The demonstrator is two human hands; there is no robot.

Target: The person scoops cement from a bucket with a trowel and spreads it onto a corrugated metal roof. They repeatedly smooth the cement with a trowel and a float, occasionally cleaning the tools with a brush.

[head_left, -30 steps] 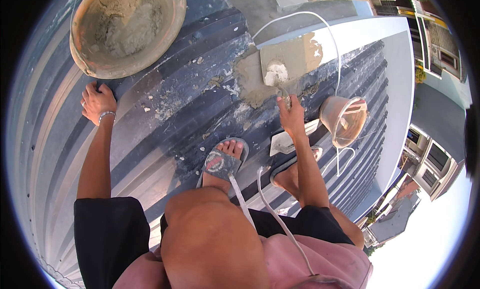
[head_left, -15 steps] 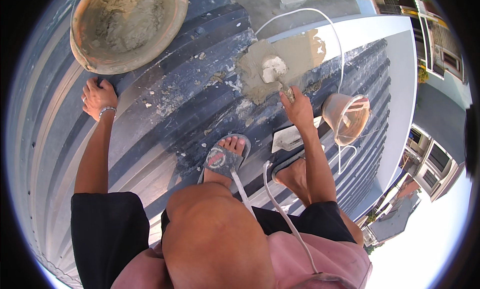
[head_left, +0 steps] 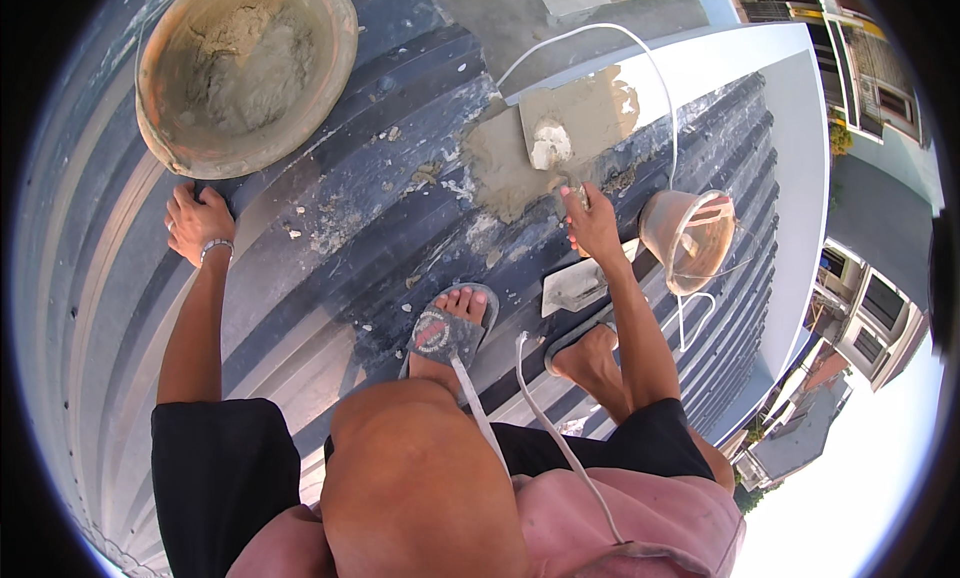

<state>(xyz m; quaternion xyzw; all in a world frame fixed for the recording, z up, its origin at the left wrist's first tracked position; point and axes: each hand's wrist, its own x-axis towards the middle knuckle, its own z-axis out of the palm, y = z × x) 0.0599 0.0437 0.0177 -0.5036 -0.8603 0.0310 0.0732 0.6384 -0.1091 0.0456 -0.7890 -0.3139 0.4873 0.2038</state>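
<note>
- Grips a trowel [head_left: 549, 148] by the handle, with the fingers of the right hand [head_left: 597, 223] wrapped around it.
- Rests the trowel on wet cement [head_left: 497, 168], beside a white ledge [head_left: 725, 66].
- Leans the left hand [head_left: 198, 226] on the ribbed roof [head_left: 340, 203] with bent fingers, just below a basin [head_left: 328, 88] of cement; cannot tell if pinching anything.
- Has a bucket [head_left: 662, 228] and a flat plate [head_left: 574, 287] near the right forearm.
</note>
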